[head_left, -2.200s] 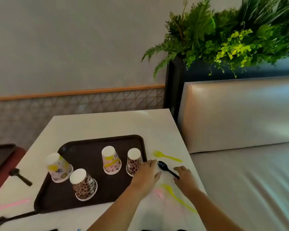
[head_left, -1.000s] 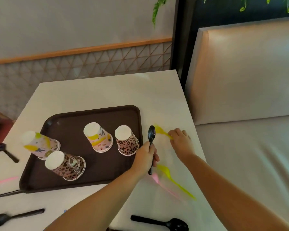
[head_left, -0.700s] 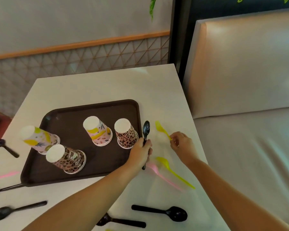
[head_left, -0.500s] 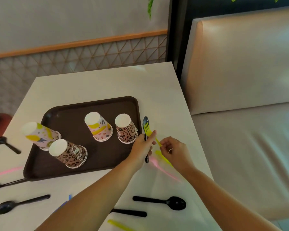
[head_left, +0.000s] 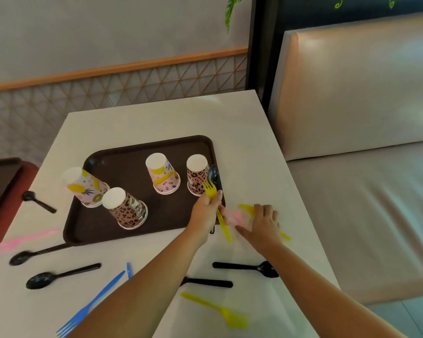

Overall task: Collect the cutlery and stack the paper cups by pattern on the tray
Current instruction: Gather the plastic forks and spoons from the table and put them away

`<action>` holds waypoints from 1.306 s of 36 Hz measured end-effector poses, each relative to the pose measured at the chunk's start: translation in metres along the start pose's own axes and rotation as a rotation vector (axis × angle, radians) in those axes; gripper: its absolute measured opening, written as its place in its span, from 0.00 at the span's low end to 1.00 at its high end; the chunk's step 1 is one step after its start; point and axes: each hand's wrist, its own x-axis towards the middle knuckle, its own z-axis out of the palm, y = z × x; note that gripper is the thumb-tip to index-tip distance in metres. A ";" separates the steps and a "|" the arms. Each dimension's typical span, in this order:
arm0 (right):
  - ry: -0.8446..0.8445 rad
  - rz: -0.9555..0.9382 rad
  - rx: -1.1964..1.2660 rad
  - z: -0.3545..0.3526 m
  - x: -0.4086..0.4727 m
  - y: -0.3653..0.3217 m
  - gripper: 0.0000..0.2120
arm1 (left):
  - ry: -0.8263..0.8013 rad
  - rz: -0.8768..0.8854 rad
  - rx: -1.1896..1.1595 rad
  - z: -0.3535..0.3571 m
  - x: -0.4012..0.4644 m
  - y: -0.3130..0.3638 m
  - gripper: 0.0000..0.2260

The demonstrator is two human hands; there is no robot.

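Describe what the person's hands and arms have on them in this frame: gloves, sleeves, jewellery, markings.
Both are bare. The left hand and right hand wear no gloves, and both forearms are uncovered as far as the frame's lower edge, with no sleeve in sight. No watch, bracelet or ring shows, though motion blur could hide something small.

We see a smooth, matt white worktop (head_left: 156, 123) carrying a dark brown plastic tray (head_left: 132, 152) with a slight sheen. The printed cups (head_left: 166, 175) look like paper, the black spoons (head_left: 59, 276) glossy plastic, and the bench seat (head_left: 352, 93) smooth leatherette.
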 end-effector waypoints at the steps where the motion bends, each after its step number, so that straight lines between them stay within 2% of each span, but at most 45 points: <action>1: 0.004 -0.002 -0.021 0.004 0.001 -0.002 0.35 | -0.016 0.004 0.002 -0.003 -0.003 -0.002 0.11; 8: 0.031 -0.075 -0.140 0.016 0.002 -0.010 0.20 | -0.122 0.006 0.046 -0.023 -0.020 -0.011 0.09; 11: 0.060 -0.143 -0.281 0.026 0.014 -0.002 0.15 | -0.146 0.003 0.112 -0.031 -0.025 -0.014 0.07; 14: 0.008 -0.197 -0.324 0.029 0.016 -0.003 0.18 | -0.127 -0.007 0.145 -0.036 -0.027 -0.018 0.07; 17: 0.033 -0.219 -0.361 0.032 0.017 -0.004 0.21 | -0.106 -0.033 0.117 -0.039 -0.029 -0.020 0.11; 19: 0.068 -0.194 -0.313 0.034 0.019 -0.002 0.25 | -0.093 -0.051 0.091 -0.038 -0.032 -0.020 0.12; 22: 0.221 -0.170 -0.190 0.015 0.010 -0.018 0.16 | -0.078 -0.053 0.064 -0.038 -0.033 -0.019 0.10; 24: 0.240 -0.195 0.004 -0.003 0.002 -0.034 0.16 | -0.076 -0.039 0.071 -0.037 -0.034 -0.017 0.10; 26: 0.223 -0.150 0.218 -0.019 -0.004 -0.048 0.14 | -0.078 -0.024 0.063 -0.036 -0.033 -0.015 0.11; 29: 0.079 -0.064 0.624 -0.031 -0.014 -0.068 0.11 | -0.093 -0.012 0.077 -0.034 -0.031 -0.009 0.12; 31: 0.027 -0.026 0.779 -0.031 -0.019 -0.079 0.10 | -0.141 -0.017 0.084 -0.035 -0.031 -0.006 0.13; 36: 0.028 0.004 0.902 -0.024 -0.033 -0.081 0.07 | -0.219 -0.064 -0.022 -0.035 -0.039 -0.002 0.13; 38: 0.186 0.093 0.974 0.010 -0.081 -0.103 0.05 | -0.429 -0.074 0.097 -0.076 -0.061 -0.020 0.13; 39: 0.198 0.081 0.982 0.013 -0.081 -0.102 0.04 | -0.449 -0.055 0.130 -0.077 -0.060 -0.028 0.13; 42: 0.176 0.031 0.923 0.019 -0.084 -0.093 0.03 | -0.428 -0.055 0.105 -0.072 -0.064 -0.029 0.15; 47: 0.176 0.039 0.987 0.022 -0.090 -0.092 0.12 | -0.329 0.020 0.170 -0.081 -0.063 -0.033 0.15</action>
